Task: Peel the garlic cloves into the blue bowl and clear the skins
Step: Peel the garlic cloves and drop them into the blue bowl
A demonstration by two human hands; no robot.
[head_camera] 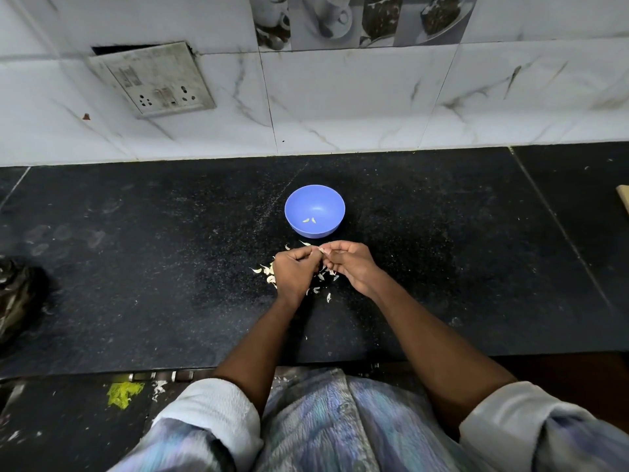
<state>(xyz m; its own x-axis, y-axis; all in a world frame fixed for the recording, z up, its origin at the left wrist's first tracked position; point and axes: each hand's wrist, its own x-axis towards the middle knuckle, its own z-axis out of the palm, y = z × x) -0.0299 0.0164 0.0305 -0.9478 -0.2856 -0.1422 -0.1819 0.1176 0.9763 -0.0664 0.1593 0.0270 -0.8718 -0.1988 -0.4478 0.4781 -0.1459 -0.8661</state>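
- The left hand (pixel 295 269) is curled into a loose fist just in front of the blue bowl (pixel 315 211), fingers folded in toward the palm; whatever it grips is hidden inside the fist, so I cannot tell what it holds
- The right hand (pixel 350 264) meets it fingertip to fingertip, also just in front of the bowl; its thumb and forefinger pinch a small pale garlic clove (pixel 322 250) at the point where the two hands touch; whether skin is still on that clove is too small to tell
- Garlic skins (pixel 267 271) lie scattered on the black granite counter (pixel 136 267) under and around both hands, on the near side of the bowl; a cluster sits to the left of the left hand, more flakes lie between and below the wrists; they are too many and too small to count surely
- The blue bowl stands upright on the counter, one bowl only; two peeled cloves (pixel 309 220) rest side by side on its floor, toward its near wall
- Behind the bowl rises a marbled white tile wall (pixel 340 107); one grimy switch-and-socket plate (pixel 153 80) hangs on it, up and to the left of the bowl
- Two rolled pale sleeves (pixel 211 407) show at the bottom edge, nearest the camera
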